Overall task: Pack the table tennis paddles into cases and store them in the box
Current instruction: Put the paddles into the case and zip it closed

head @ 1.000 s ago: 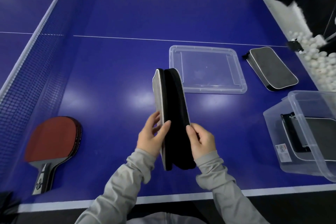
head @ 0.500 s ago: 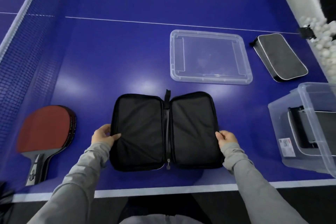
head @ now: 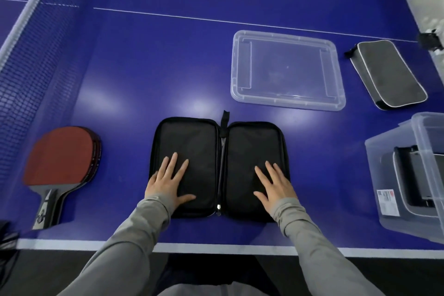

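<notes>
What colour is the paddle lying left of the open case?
The paddle has a red face with a black handle, seen clearly in the head view.

A black fabric zip case lies opened flat on the blue table tennis table, near its front edge. The left hand rests palm down, fingers spread, on the left half; the right hand rests likewise on the right half. A stack of red-faced paddles lies to the left, beside the net. Beyond the case sits a clear plastic lid, then a closed grey case with white piping. At right stands a clear plastic box holding a dark case.
</notes>
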The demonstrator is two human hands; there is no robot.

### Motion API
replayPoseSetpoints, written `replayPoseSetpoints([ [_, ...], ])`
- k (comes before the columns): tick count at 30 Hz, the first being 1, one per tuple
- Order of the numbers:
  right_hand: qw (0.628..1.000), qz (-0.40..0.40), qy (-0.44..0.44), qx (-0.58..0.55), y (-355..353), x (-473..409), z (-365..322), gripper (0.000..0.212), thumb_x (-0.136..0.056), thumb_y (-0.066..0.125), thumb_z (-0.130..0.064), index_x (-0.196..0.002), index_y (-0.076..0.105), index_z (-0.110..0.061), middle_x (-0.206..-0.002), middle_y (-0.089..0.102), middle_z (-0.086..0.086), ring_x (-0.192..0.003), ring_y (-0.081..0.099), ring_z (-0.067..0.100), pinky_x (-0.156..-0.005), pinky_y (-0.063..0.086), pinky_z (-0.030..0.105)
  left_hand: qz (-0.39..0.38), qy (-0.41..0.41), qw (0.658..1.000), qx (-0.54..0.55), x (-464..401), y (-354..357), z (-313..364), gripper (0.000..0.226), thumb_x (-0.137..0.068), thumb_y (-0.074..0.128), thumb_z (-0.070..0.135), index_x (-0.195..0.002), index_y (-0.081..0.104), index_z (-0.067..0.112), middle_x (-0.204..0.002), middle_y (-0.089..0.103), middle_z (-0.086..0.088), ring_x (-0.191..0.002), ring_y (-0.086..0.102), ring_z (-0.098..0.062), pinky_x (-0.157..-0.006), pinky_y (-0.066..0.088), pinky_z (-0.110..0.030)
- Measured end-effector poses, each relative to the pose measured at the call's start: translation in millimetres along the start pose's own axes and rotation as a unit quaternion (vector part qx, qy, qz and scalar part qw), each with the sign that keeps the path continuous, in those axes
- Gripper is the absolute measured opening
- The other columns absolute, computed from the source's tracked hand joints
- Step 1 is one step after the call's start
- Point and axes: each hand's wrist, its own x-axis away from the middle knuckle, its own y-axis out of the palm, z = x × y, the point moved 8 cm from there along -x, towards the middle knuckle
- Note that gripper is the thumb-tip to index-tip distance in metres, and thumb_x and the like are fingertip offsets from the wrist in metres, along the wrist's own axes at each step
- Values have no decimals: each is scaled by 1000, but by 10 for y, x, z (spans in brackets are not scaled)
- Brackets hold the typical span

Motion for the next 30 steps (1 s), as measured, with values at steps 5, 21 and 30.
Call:
replayPoseSetpoints([
  [5, 1000, -21, 5, 0, -39, -26, 16, 69, -90, 47, -46, -147, 10, -35, -158, 1, -2, -146, 2, 21, -112, 28, 35, -23, 1, 1000, 18, -10, -34, 10, 97, -74, 57, 67, -146, -3, 43, -155, -20, 12, -145, -11, -13, -113, 23, -34],
  [21, 969, 101, -2, -225, -649, -247, -1778, 48, -88, 57, -27, -132, 46, -13, -129, 49, 10, -123, 42, 28, -103, 35, 35, 317, -288, 867, 254, 773, -1019, -2448, 73, -76, 74, 26, -137, 40, 6, -141, 38, -19, -127, 35, -41, -101, 32, -56],
  [30, 966, 41, -16, -255, -436, -397, -3105, 46, -89, 55, -25, -133, 45, -13, -131, 48, 9, -123, 40, 25, -104, 35, 35, 143, -377, 867, 294, 939, -267, -2893, 116, -48, 89, 43, -137, 23, 9, -130, 37, -19, -122, 38, -39, -97, 36, -52],
])
